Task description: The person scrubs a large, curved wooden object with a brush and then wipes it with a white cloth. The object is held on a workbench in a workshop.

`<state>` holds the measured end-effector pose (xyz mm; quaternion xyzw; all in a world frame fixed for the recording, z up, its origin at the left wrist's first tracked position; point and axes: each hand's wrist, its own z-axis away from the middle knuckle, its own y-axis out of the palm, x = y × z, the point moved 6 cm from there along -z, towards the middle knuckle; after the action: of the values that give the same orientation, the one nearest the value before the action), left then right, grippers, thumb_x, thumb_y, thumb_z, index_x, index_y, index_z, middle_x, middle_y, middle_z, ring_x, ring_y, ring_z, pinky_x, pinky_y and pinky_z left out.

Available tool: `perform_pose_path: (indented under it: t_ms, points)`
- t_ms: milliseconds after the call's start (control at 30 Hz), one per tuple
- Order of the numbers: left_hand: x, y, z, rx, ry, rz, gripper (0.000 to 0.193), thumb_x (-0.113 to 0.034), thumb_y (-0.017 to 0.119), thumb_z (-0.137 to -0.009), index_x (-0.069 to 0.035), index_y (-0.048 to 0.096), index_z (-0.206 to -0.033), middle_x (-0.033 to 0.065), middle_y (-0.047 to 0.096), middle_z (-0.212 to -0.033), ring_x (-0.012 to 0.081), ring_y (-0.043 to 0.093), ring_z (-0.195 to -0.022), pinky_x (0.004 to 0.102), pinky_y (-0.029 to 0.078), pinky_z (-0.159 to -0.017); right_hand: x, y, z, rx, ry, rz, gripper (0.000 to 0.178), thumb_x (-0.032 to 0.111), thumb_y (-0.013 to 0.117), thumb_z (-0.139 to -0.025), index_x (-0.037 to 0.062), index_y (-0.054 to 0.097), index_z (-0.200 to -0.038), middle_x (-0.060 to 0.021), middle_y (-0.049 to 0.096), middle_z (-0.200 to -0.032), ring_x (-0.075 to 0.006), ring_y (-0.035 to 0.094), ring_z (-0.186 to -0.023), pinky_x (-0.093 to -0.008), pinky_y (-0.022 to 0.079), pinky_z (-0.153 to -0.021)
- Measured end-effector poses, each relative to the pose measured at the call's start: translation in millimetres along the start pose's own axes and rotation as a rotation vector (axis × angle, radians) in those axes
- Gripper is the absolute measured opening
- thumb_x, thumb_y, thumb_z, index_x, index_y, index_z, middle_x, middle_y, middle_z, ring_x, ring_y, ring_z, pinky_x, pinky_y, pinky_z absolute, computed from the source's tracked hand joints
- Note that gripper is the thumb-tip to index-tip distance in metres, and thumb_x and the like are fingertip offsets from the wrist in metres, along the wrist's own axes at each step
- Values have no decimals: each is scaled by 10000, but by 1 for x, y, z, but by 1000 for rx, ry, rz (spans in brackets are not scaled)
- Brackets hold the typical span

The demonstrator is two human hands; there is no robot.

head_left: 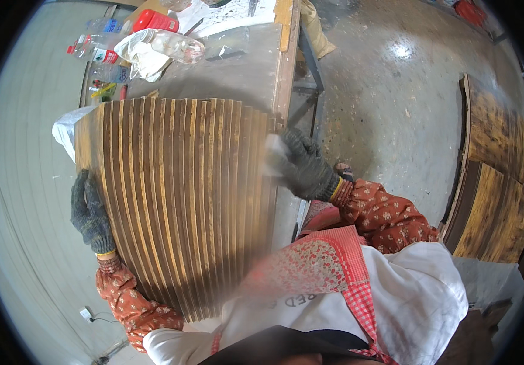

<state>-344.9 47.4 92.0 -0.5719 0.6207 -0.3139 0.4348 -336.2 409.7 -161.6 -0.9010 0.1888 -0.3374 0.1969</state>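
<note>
A row of brown wooden boards stands on edge, packed side by side, with lighter worn edges facing up. My left hand, in a dark grey knit glove, lies along the outer left side of the row, its fingers stretched out against the wood. At the far right end of the boards is my right hand, gloved the same way. Its fingers are closed round a small whitish block, smeared by motion, so its exact kind cannot be made out. The boards near it look blurred and dusty.
The boards rest on a grey workbench. At its far left lie plastic bottles, a red container and a clear bottle on crumpled white material. Brown streaked wooden panels stand on the right. A grey wall runs along the left.
</note>
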Motion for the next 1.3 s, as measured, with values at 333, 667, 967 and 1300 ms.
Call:
perform_pose_path:
  t_ms: [333,667,967,1300]
  points:
    - [-4,0,-4,-29,56,-62,290,-155,619,-1000,1,685,-1236,136,711,-1227,254,658,-1154,370,476,-1042,-42,-4,-58,-125,309,144,543,389,700,-883,140,589,-1353,-185,513,-1326,-385,479,-1246,-530,424,-1000]
    - [-14,-3,-3,-68,163,-149,293,-227,638,-997,-32,709,-1204,158,712,-1194,298,668,-1127,381,486,-1017,123,49,-1,48,-114,-373,606,400,744,-833,293,547,-1396,-125,548,-1336,-306,529,-1220,-501,494,-962]
    - [-15,-3,-7,-93,230,-255,351,-363,599,-995,-77,731,-1148,142,716,-1176,352,671,-1071,445,503,-960,31,29,-47,-75,146,19,398,328,674,-904,235,639,-1289,-172,558,-1343,-371,496,-1291,-533,422,-1029]
    - [6,8,-19,-31,275,-409,436,-429,510,-1025,-78,698,-1203,161,696,-1204,352,645,-1116,448,482,-979,192,39,81,23,-220,-441,414,351,724,-868,304,633,-1269,-91,559,-1376,-389,499,-1307,-559,438,-1097]
